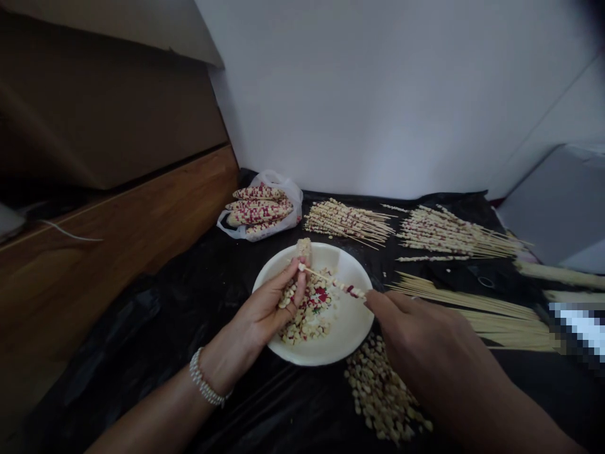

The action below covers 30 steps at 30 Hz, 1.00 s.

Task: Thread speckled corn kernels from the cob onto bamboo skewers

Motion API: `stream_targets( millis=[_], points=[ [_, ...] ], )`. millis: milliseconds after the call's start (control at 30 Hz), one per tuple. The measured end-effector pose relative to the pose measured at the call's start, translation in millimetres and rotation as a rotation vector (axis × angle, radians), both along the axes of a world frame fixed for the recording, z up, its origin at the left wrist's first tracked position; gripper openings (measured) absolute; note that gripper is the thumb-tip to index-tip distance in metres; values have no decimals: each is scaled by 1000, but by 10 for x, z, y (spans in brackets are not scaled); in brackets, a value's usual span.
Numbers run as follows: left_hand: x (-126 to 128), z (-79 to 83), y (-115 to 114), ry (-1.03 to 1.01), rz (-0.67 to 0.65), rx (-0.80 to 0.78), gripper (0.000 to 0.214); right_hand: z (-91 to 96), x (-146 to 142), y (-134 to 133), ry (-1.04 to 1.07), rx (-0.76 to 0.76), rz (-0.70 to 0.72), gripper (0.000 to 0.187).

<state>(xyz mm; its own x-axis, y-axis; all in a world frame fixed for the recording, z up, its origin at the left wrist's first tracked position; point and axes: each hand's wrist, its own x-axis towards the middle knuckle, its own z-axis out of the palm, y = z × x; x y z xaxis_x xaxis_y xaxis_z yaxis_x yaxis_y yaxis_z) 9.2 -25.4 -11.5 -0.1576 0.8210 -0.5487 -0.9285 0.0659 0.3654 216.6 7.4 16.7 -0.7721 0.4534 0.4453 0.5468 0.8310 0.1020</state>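
Observation:
Over a white bowl (362, 321), my right hand (416, 340) is closed on a thin wooden skewer (317, 273) threaded with pale and dark red corn kernels (348, 289). The skewer's far tip meets a pale kernel (301, 267) pinched between the thumb and fingertips of my left hand (265, 302). Behind those fingers a pale corn cob piece (304, 247) sticks up; whether the left hand grips it I cannot tell. Loose kernels (309, 325) lie in the bowl beneath both hands.
A plastic bag (295, 195) holds several speckled corn cobs (259, 213). Filled skewers lie in two piles, one middle (347, 221), one right (439, 232). Bare skewers (496, 321) lie on the right. More kernels (378, 391) are heaped on black plastic sheeting (189, 315). A white wall (368, 94) stands behind.

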Motion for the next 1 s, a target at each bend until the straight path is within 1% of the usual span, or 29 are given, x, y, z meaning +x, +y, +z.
stream_targets(
  millis=[100,200,300,400,467,567,633,667,767,833,900,933,1000],
  points=[
    [96,-36,-29,60,-77,-8,17,-69,-69,16,-9,-42,18,23],
    [158,-55,-47,111,-92,-1,16,-120,-118,14,3,-50,16,23],
    [170,-54,-47,144,-97,0,15,-129,-133,10,24,-53,19,22],
    [133,-35,-33,145,-128,-24,14,-77,-99,48,-45,-59,-8,20],
    [82,-11,-22,137,-126,-37,16,-8,-46,100,-128,-45,-72,20],
    [8,27,-12,122,-80,-15,21,99,40,174,-200,-1,-170,17],
    [5,39,-18,116,-81,0,20,131,61,188,-200,56,-186,15],
    [24,40,-25,107,-100,0,19,128,52,180,-188,88,-175,18],
    [139,38,-59,59,-157,-20,16,39,-41,115,-124,145,-75,43],
    [215,44,-82,27,-178,-16,15,-51,-119,71,-99,141,10,44],
    [250,59,-97,-1,-214,8,13,-119,-167,54,-94,130,59,43],
    [249,68,-100,-20,-243,25,15,-135,-174,58,-92,119,62,44],
    [220,79,-99,-63,-290,59,27,-132,-161,80,-62,106,46,43]
  ],
)
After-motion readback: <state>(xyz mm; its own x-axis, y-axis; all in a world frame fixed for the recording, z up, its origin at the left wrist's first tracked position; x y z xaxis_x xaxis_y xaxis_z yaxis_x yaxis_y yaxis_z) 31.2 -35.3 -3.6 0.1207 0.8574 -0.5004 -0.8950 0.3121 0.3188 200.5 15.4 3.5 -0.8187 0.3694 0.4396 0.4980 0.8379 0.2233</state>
